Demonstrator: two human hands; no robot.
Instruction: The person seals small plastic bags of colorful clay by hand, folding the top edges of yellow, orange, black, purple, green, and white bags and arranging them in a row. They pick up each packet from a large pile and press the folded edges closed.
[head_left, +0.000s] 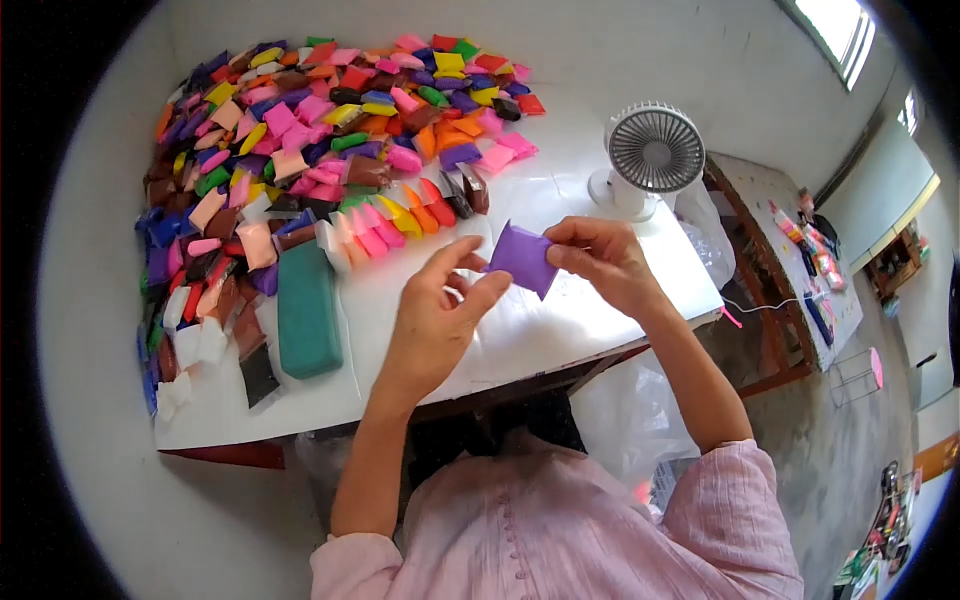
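Observation:
A flat purple packet [523, 258] is held above the white table [560, 330] between both hands. My left hand [435, 310] pinches its left edge with thumb and fingers. My right hand [600, 258] grips its right upper edge. Behind the hands lies a big heap of small wrapped clay packets [300, 150] in many colours, spread over the table's far left half. A large green block [307, 310] lies at the near left of that heap.
A small white desk fan [652, 155] stands at the table's far right corner. A clear plastic bag [705, 235] hangs beside it. A wooden bench with bottles [800, 260] stands to the right. Pink sleeves fill the near foreground.

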